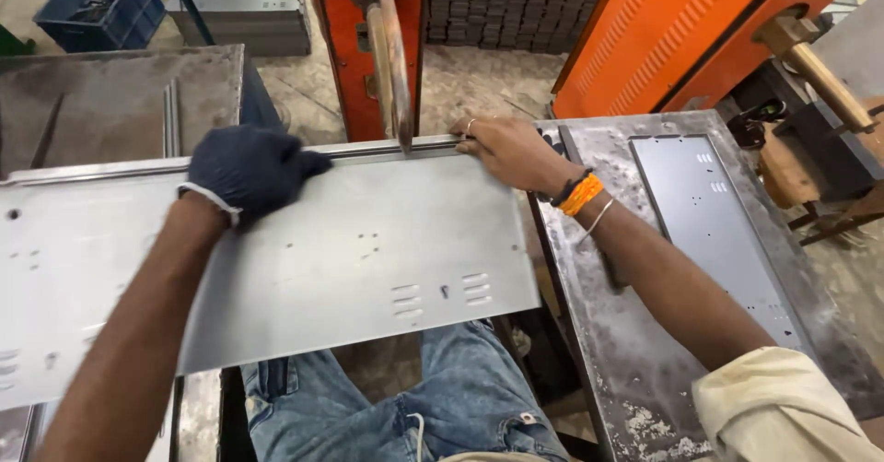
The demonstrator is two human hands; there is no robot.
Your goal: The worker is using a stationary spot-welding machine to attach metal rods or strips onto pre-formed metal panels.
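While pressed under both hands: large flat grey sheet-metal panel with punched slots (350, 250), spanning the lap, far edge beneath the orange machine's copper electrode arm (391, 57).
Left hand (250, 169): dark-gloved, fingers curled flat on the panel's far edge.
Right hand (508, 152): bare, fingers narrow, pinching the panel's far right corner beside the worn steel table (608, 333).

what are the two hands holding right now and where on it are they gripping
Both hold the grey sheet-metal panel along its far edge. The gloved left hand presses on top near the middle of that edge; the bare right hand grips the far right corner, beside the machine's electrode arm.
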